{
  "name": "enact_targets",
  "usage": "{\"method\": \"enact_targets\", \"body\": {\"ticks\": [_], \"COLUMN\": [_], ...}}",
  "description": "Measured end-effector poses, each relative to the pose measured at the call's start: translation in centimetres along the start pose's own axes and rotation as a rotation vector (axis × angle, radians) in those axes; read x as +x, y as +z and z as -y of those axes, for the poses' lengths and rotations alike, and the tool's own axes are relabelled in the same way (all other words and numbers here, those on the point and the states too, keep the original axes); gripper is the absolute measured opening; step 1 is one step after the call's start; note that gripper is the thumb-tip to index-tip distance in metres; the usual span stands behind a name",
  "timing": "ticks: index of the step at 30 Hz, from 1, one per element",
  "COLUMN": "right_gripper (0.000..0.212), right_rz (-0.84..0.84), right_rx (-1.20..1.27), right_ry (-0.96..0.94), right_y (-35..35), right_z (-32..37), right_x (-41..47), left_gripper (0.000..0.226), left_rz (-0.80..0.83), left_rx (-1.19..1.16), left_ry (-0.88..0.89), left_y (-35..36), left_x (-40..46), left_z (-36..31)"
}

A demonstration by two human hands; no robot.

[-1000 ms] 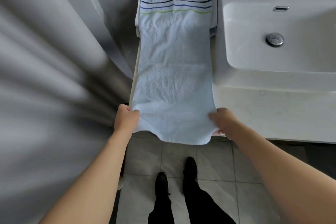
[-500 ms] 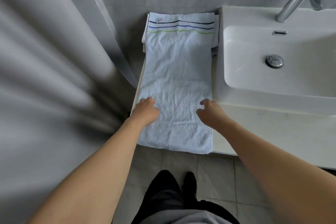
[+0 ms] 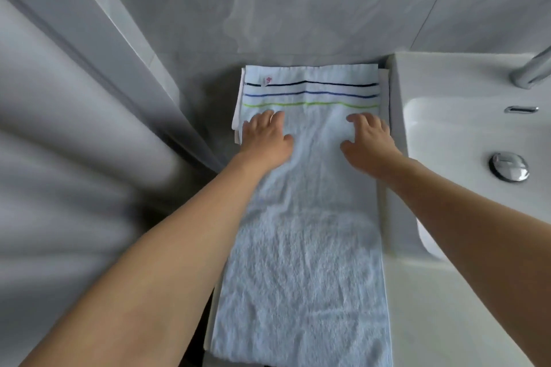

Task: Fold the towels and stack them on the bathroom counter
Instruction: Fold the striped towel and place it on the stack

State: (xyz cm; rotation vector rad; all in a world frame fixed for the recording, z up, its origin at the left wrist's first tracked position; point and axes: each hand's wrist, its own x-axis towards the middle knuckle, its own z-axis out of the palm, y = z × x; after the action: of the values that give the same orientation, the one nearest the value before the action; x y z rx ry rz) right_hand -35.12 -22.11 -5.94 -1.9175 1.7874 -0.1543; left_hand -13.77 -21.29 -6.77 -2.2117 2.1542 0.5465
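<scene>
Up near the striped end, left hand (image 3: 264, 140) and right hand (image 3: 369, 140) lie flat and spread, no grip, just pressing the light blue towel (image 3: 304, 262). It's laid lengthwise on the counter (image 3: 441, 322), over another folded towel (image 3: 237, 116), beside the sink (image 3: 477, 140).

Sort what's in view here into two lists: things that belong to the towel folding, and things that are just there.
Part of the job:
- light blue towel with three stripes
- white folded towel beneath it
- left hand, flat on the towel
- right hand, flat on the towel
- counter

Just there:
- sink
- drain plug
- tap
- curtain
</scene>
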Motion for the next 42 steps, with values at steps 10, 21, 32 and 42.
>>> {"method": "enact_targets", "body": {"ticks": [10,21,32,42], "right_gripper": [0.056,0.069,0.068,0.063], "right_rz": [-0.193,-0.345,-0.376,-0.434], "right_rx": [-0.216,-0.333,-0.362,-0.111], "right_ry": [-0.081,-0.069,-0.098,-0.070], "right_y": [2.1,4.6,4.9,6.1], "right_z": [-1.3,-4.2,-4.7,-1.3], "right_x": [14.9,15.5,15.7,9.1], "left_gripper": [0.052,0.077,0.079,0.062], "left_rz": [-0.166,-0.149,-0.207,-0.410], "left_rx": [0.036,0.165,0.234,0.063], "left_ry": [0.235,0.183,0.120,0.299], "left_y": [1.9,4.6,4.2,8.4], "left_x": [14.0,15.0,14.3,2.5], "left_z": [-0.8,2.1,6.2,2.3]}}
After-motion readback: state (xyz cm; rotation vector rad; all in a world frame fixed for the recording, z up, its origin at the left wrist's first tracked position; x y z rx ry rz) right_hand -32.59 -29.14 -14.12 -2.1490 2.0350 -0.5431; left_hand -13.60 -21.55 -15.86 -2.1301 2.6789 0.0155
